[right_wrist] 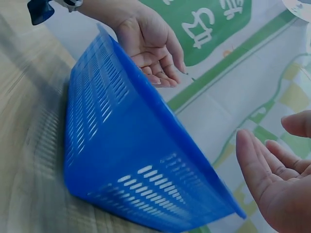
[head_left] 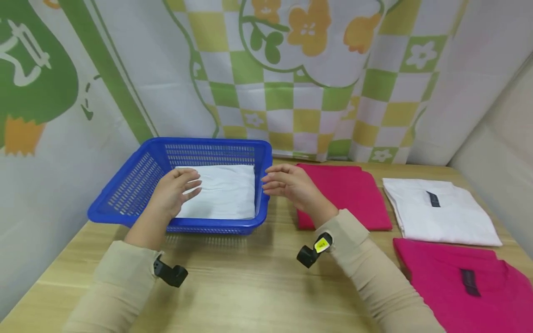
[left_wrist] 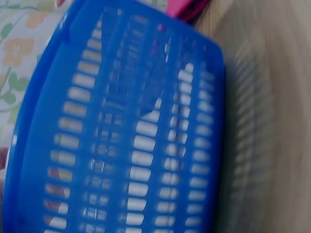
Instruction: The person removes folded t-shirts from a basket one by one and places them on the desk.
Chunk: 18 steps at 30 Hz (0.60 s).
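A blue plastic basket [head_left: 125,219] with slotted walls stands at the back left of the table, with a folded white cloth [head_left: 225,192] lying inside. Over its left part hovers my left hand [head_left: 172,192], fingers relaxed and slightly bent, holding nothing. My right hand [head_left: 291,185] is just beyond the basket's right rim, fingers loosely bent and the palm turned inward. In the right wrist view both the right hand [right_wrist: 282,179] and the left hand [right_wrist: 153,46] appear empty above the basket [right_wrist: 131,141]. The left wrist view mostly shows the basket's slotted wall [left_wrist: 121,121], blurred.
On the right lie a folded red garment [head_left: 350,199], a folded white shirt [head_left: 441,212] with a dark label, and a folded magenta shirt [head_left: 462,282] nearest the front. A patterned curtain [head_left: 283,101] hangs behind the wooden table [head_left: 241,286].
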{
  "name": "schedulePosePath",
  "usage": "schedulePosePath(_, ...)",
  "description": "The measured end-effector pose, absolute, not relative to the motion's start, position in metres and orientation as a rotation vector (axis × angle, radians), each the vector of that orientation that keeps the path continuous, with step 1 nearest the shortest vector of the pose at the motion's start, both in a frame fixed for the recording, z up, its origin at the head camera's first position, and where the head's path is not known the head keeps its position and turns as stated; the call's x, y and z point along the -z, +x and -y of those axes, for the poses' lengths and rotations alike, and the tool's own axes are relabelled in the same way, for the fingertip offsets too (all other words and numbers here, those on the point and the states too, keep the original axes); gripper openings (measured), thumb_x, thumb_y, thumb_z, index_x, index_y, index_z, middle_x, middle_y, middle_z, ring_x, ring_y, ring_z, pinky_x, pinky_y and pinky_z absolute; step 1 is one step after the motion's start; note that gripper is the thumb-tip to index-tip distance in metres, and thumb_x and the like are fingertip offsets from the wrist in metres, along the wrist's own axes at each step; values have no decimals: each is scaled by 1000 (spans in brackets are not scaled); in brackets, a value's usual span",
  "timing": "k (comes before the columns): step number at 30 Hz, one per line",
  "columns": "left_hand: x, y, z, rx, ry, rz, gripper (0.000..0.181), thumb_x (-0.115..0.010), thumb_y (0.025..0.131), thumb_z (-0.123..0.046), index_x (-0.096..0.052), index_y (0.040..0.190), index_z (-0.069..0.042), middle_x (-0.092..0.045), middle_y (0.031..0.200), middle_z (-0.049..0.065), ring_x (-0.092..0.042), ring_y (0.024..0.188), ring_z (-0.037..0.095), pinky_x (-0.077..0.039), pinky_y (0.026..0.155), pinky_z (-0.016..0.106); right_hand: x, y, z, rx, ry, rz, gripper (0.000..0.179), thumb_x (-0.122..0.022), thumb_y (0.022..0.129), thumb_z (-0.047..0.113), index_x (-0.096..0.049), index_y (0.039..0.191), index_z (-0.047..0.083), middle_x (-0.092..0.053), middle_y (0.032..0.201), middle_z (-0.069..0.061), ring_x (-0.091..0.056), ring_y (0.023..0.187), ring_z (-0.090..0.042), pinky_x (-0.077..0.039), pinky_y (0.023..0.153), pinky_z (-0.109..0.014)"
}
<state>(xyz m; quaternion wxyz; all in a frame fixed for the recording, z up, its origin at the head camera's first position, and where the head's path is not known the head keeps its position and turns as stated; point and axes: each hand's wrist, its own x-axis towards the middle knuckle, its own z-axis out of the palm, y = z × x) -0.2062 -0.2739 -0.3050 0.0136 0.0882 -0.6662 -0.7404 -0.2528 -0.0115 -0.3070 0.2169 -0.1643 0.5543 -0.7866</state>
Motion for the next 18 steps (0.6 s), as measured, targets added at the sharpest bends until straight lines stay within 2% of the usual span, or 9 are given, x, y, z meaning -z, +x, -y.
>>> schedulePosePath(5,306,-214,293,2173,334,2149,22,-56,84,-23,-42,97,-11,-42,102,4,-48,96,18,-42,84,28,301,-258,34,2074,-405,-1623,24,-46,86,-2,-43,107,-12,-56,82,-12,-59,68,-18,-47,74,-36)
schedulePosePath(9,308,-219,307,2080,378,2227,19,-51,87,-25,-42,97,-13,-41,104,5,-38,111,29,-36,90,34,300,-262,53,2014,-376,-1652,28,-48,84,-2,-42,110,-12,-54,86,-14,-58,70,-18,-47,75,-37)
schedulePosePath(14,313,-223,323,2016,380,2309,18,-47,88,-27,-41,98,-14,-39,112,10,-32,116,32,-35,91,33,305,-267,76,1934,-350,-1716,32,-49,84,-1,-41,113,-11,-53,98,-18,-56,85,-29,-47,75,-35)
schedulePosePath(18,314,-225,333,1945,386,2371,25,-47,88,-30,-41,103,-11,-36,120,15,-32,117,32,-36,90,33,308,-272,90,1879,-309,-1811,36,-52,84,2,-40,115,-10,-51,110,-21,-54,93,-31,-47,74,-32)
